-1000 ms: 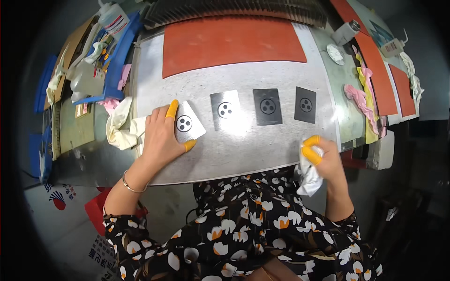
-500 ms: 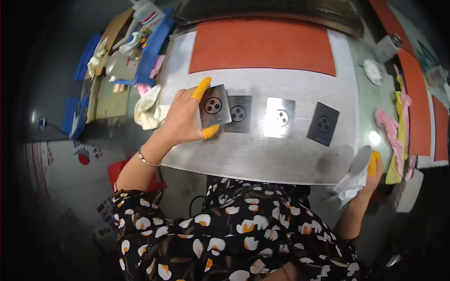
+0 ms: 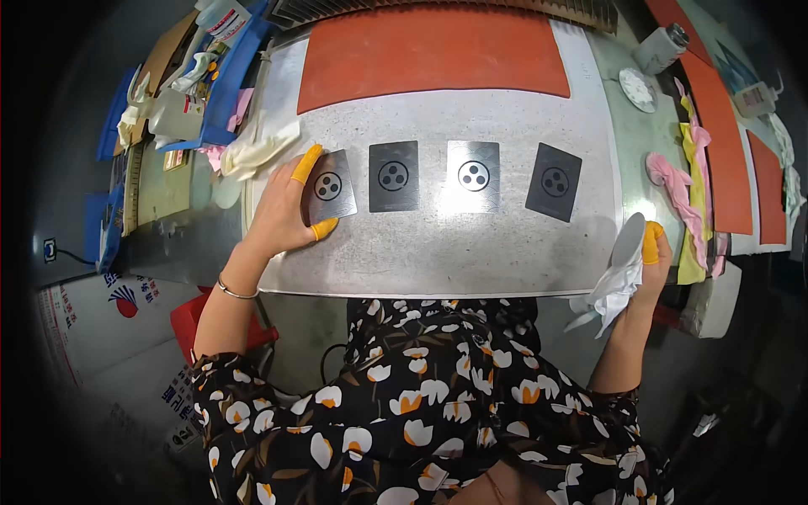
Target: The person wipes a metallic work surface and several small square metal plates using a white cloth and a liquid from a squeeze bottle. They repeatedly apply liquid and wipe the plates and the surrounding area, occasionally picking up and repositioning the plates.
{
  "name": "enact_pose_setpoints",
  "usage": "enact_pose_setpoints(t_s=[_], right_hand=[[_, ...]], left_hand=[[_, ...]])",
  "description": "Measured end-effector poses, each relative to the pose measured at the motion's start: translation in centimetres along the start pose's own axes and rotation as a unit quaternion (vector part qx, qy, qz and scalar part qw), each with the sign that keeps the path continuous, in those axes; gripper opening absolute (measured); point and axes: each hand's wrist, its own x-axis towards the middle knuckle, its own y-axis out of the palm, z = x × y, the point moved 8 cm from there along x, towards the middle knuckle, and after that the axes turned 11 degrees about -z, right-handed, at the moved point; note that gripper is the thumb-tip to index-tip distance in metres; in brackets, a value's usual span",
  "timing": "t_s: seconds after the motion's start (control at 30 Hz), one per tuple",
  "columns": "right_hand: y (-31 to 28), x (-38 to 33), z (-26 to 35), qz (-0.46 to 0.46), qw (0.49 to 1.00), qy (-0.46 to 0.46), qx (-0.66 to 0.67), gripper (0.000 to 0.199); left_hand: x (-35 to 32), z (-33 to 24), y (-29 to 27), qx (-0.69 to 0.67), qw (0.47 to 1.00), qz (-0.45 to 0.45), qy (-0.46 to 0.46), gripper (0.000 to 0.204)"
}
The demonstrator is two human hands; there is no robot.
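Observation:
My left hand [image 3: 280, 204], with yellow finger cots on thumb and forefinger, grips a dark grey metal plate [image 3: 331, 189] by its top and bottom edges. The plate bears a ring around three dots. It is at or just above the pale board; I cannot tell whether it touches. To its right lie three similar plates: a dark one [image 3: 393, 198], a brightly shining one [image 3: 473, 198], and a tilted dark one [image 3: 552, 198]. At the board's right front corner, my right hand [image 3: 659, 265], also with a yellow cot, is closed on a crumpled white cloth [image 3: 613, 295] with a grey oval piece [image 3: 629, 242] against it.
An orange-red mat [image 3: 433, 59] covers the back of the pale board [image 3: 438, 261]. Left stands a blue tray [image 3: 240, 93] with bottles, beside a cream cloth [image 3: 261, 151]. Right are a white dish [image 3: 638, 90], a bottle [image 3: 661, 50], and pink [image 3: 672, 178] and yellow cloths [image 3: 692, 252].
My left hand has moved its plate left and apart from the neighbouring plate it overlapped in view. My right hand still holds the cloth. The whole view has shifted slightly.

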Motion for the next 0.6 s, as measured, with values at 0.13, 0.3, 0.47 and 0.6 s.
enact_pose_setpoints(t_s=[0.13, 0.3, 0.47, 0.6], right_hand=[[0.1, -0.1, 0.1, 0.013, 1.0, 0.01, 0.009, 0.014], [0.3, -0.3, 0.3, 0.006, 1.0, -0.006, -0.002, 0.014], [3.3, -2.7, 4.7, -0.027, 0.969, -0.137, -0.203, 0.015], [11.9, -9.3, 6.1, 0.031, 0.994, -0.098, -0.034, 0.018]], left_hand=[[-0.4, 0.5, 0.1, -0.021, 1.0, -0.007, -0.005, 0.09], [-0.5, 0.5, 0.1, -0.061, 0.998, -0.008, 0.024, 0.092], [-1.7, 0.3, -0.6, -0.083, 0.987, -0.134, -0.021, 0.074], [-1.6, -10.6, 2.8, -0.637, 0.76, -0.013, -0.131, 0.082]])
